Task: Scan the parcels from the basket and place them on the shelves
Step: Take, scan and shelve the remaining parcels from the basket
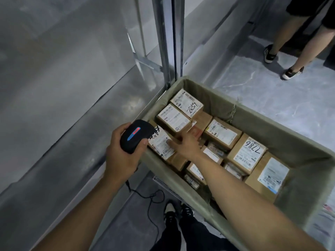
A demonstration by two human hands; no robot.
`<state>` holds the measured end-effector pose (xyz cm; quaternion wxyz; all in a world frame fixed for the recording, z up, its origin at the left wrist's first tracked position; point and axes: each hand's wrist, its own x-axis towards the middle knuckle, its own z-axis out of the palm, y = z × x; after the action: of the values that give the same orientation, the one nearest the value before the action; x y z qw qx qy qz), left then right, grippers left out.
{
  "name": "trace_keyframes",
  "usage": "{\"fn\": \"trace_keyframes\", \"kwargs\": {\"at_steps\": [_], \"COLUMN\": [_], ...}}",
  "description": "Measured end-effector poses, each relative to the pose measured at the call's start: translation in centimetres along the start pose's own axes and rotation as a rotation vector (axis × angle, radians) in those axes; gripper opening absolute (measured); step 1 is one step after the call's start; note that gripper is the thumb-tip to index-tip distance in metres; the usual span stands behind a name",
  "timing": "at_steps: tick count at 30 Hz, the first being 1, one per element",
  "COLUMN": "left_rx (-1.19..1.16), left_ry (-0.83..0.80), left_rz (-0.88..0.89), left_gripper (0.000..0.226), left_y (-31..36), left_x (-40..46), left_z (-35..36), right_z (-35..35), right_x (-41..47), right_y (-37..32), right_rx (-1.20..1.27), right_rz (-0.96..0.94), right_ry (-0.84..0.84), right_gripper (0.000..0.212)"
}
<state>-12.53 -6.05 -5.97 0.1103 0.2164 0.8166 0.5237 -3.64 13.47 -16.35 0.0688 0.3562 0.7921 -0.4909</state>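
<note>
The left hand (123, 156) grips a black handheld scanner (135, 135), fingers curled round its body and thumb along its near side; a thin black cable (150, 200) trails from below the wrist to the floor. Just beyond the scanner's head lies a labelled cardboard parcel (160, 144) at the near-left corner of the olive fabric-lined basket (299, 147). The right hand (186, 144) reaches into the basket, fingertips (169, 141) resting on that parcel's white label. Past the fingers sit more boxes, one marked 2859 (187, 103); to their right, another marked 7786 (247, 153). Grey metal shelves (63, 78) stand left of the scanner hand.
</note>
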Motion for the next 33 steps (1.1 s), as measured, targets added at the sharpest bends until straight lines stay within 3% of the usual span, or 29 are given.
{"fn": "trace_keyframes", "kwargs": {"at_steps": [6,18,33], "left_rx": [0.029,0.029,0.020], "left_ry": [0.023,0.028,0.054], "left_rz": [-0.014,-0.079,-0.079], "left_gripper": [0.063,0.062,0.060], "left_y": [0.1,0.4,1.8], "left_x": [-0.2,-0.9,-4.0], "left_z": [0.3,1.2,-0.8], "right_z": [2.2,2.4,-1.7], "right_x": [0.3,-0.3,-4.8], "right_y": [1.0,1.7,-0.8], "right_rx": [0.072,0.065,-0.037], "right_rz": [-0.063,-0.193,-0.394], "right_ry": [-0.046,-0.019,0.179], "right_gripper": [0.055,0.044,0.045]}}
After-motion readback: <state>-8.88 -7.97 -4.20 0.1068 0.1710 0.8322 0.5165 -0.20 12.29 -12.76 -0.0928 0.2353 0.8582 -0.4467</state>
